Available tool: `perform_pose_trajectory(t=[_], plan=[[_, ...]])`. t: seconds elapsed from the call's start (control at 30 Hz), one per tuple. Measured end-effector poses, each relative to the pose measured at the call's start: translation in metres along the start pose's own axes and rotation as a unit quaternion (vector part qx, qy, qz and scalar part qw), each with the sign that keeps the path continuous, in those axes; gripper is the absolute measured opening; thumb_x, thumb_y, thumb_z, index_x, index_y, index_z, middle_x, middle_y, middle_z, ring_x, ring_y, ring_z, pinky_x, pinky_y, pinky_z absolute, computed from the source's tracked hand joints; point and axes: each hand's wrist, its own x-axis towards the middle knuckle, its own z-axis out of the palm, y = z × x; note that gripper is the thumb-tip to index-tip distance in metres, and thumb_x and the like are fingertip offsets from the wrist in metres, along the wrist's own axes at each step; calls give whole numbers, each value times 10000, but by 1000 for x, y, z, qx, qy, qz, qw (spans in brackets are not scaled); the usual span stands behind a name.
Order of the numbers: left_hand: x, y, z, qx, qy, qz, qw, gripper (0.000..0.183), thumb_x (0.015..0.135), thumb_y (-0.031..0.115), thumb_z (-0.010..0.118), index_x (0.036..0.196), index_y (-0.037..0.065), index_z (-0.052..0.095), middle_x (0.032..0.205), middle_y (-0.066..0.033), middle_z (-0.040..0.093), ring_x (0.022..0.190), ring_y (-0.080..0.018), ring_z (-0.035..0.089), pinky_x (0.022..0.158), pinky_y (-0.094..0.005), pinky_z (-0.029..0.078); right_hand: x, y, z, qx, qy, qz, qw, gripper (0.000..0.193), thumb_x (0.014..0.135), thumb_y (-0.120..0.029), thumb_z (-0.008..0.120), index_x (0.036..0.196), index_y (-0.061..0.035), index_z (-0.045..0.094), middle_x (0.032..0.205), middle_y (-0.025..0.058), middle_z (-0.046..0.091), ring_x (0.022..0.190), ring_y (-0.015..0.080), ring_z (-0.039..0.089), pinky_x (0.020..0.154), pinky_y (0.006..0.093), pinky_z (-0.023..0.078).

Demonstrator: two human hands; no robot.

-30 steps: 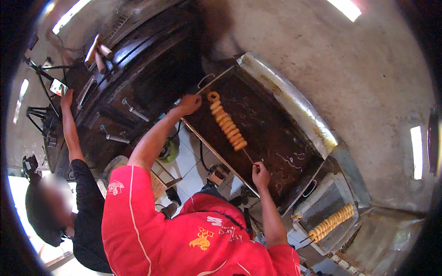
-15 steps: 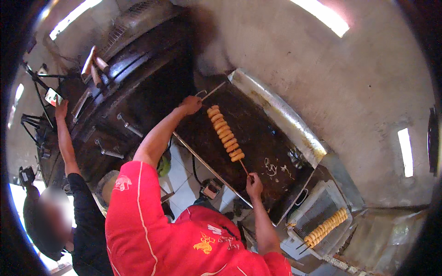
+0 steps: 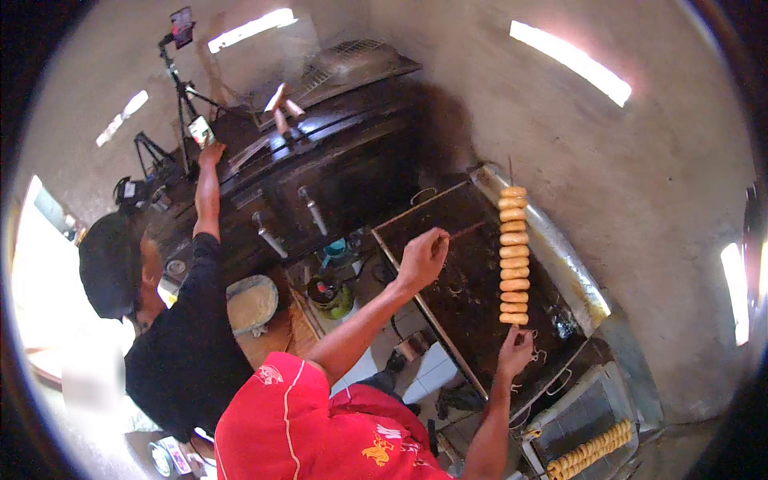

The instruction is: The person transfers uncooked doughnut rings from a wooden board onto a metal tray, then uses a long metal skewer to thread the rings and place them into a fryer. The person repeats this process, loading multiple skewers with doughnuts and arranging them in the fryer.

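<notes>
My right hand (image 3: 516,352) is closed on the lower end of a skewer that carries a row of golden ring doughnuts (image 3: 514,250). The row is held over the right part of a wide, dark rectangular frying vat (image 3: 464,272), its bare tip pointing toward the far metal rim. Over the vat's left side, my left hand (image 3: 424,258) pinches a thin stick (image 3: 467,230) that points right, apart from the doughnuts. A few pale scraps (image 3: 538,349) show in the vat beside my right hand.
A rack tray (image 3: 552,432) at the lower right holds another row of doughnuts (image 3: 590,450). Left of the vat are a green gas cylinder (image 3: 330,299) and a tub of pale stuff (image 3: 252,304). A co-worker in black (image 3: 184,328) reaches toward a phone (image 3: 201,131) near a tripod.
The view has shifted, showing more of the left side. My left hand has come away from the vat's far left corner, and the doughnut skewer now stands straighter and farther right.
</notes>
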Motion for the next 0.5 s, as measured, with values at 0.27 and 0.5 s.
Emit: perform_pose_trajectory(t=[0.27, 0.5], plan=[[-141, -31, -19, 5, -67, -145, 987, 237, 1047, 217, 614, 1127, 14, 708, 735, -34, 588, 673, -119, 517, 605, -333, 429, -87, 111, -21, -168, 13, 128, 977, 502, 1007, -576, 572, 1017, -104, 742, 939, 156, 756, 831, 392, 722, 702, 524, 545], [-134, -66, -55, 26, -100, -179, 978, 242, 1054, 225, 601, 1113, 26, 727, 951, -92, 744, 914, -173, 665, 836, -344, 514, -59, 38, -100, -135, 54, 103, 984, 530, 1006, -562, 579, 1098, -71, 756, 970, 213, 765, 846, 432, 724, 713, 538, 550]])
